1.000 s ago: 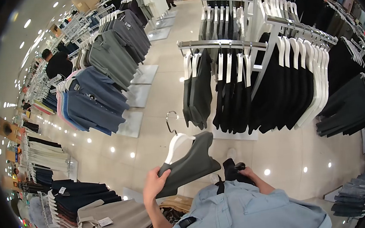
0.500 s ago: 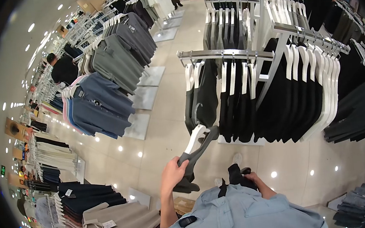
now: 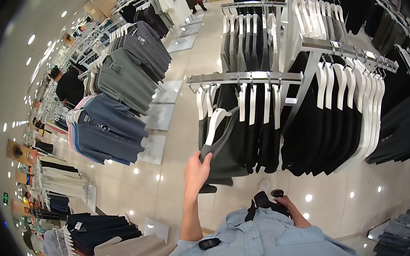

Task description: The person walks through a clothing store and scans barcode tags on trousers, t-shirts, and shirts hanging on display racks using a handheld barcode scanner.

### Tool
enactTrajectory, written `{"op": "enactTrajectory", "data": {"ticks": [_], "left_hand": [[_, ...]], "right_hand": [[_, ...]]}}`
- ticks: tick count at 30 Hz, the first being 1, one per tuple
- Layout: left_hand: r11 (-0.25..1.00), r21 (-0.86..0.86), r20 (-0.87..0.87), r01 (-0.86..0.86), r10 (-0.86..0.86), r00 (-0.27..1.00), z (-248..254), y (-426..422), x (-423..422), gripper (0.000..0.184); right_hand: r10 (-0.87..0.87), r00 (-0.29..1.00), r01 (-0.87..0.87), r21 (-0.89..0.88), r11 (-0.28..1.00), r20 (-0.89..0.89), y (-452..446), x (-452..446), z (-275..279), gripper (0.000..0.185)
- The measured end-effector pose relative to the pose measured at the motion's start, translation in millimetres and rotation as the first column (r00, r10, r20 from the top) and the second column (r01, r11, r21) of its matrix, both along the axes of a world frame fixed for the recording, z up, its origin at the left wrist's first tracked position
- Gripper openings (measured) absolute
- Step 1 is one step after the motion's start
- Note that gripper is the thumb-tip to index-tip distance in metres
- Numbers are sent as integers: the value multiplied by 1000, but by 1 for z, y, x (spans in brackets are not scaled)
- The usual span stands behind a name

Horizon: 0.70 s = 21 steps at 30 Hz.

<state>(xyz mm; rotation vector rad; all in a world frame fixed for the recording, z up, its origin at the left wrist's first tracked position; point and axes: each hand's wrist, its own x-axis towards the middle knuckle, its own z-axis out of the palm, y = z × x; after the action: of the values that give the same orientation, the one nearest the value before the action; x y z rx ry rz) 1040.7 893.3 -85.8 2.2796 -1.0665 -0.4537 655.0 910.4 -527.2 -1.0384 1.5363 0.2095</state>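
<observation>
My left hand (image 3: 198, 170) is closed on the shoulder of a dark grey top (image 3: 224, 148) that hangs from a white hanger (image 3: 213, 127). Both are up against the front end of the metal rail (image 3: 242, 77), over other grey and black tops on white hangers. Whether the hanger's hook touches the rail, I cannot tell. Close to my body, my right hand (image 3: 285, 205) is closed around something dark; a small round black piece (image 3: 277, 193) shows just above its fingers.
Black tops (image 3: 320, 135) on white hangers fill the rack to the right. Left of the aisle hang blue shirts (image 3: 110, 129) and grey shirts (image 3: 127, 78). Beige polo shirts (image 3: 133, 253) hang near my left side. A person in black (image 3: 68, 85) stands farther back on the left.
My left hand has lifted the grey top and its hanger up and forward to the rail. My right hand stays low by my body, the round black piece now higher above it.
</observation>
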Motion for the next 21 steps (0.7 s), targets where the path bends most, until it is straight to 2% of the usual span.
{"op": "enactTrajectory", "data": {"ticks": [2,4,8,11,12,16,17,19,21], "left_hand": [[1000,12,3,-2,2,1000,8,-18,-6,43],[1000,22,4,-6,6,1000,10,-35,-9,43],[1000,-4,27,-24,24,999,-10,-63,-11,44],[997,-59,36,-48,50,998,-23,-74,-15,44],[994,-88,32,-68,71,997,-27,-77,-16,44],[992,-92,42,-82,86,995,-57,-85,-9,44],[992,-84,26,-95,98,995,-60,-85,-11,45],[988,-81,1,-132,133,991,-63,-81,-13,45],[985,-141,50,-102,110,993,-65,-79,-16,43]], "right_hand": [[-30,999,29,7,1000,41,-10,0,-5,40],[-176,977,167,83,982,119,-25,7,18,30],[-265,932,234,151,961,248,-43,4,35,25],[-281,937,250,160,955,209,-52,1,34,25],[-318,915,278,182,943,249,-54,-2,38,26],[-330,877,291,160,943,348,-65,-8,46,23],[-342,807,312,144,939,482,-64,-10,58,23],[-316,852,295,114,949,419,-75,-1,71,23],[-235,891,236,45,971,388,-84,4,83,24]]}}
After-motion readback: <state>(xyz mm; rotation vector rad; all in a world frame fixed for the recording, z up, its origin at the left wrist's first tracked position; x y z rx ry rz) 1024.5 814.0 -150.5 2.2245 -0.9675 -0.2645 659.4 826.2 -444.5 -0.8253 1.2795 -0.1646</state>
